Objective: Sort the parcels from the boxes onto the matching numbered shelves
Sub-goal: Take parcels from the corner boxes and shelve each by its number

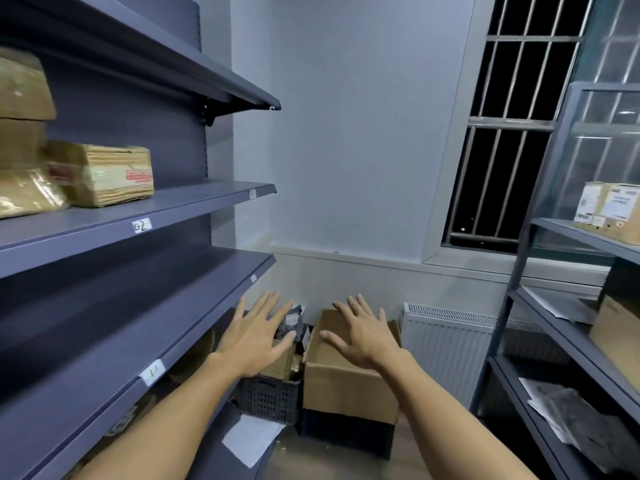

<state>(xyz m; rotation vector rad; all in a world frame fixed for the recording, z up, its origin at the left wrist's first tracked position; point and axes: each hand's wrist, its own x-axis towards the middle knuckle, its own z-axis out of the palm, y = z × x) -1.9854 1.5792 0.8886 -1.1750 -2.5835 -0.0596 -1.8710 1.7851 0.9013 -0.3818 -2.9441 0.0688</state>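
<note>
An open brown cardboard box (346,382) is sitting by the wall with its flaps up, resting on a low black plastic crate (346,436). Just to its left, a second black perforated crate (270,398) is holding brown cardboard parcels (285,358) and a dark grey wrapped packet (292,322), which are rising above its rim. On the grey-blue metal shelf (194,199) a white edge label is reading "02" (142,225). There a brown cardboard parcel with red print (104,174) is lying flat beside stacked brown parcels (20,133). The lower shelf (173,323) is carrying another handwritten label (152,372) that is hard to read.
</note>
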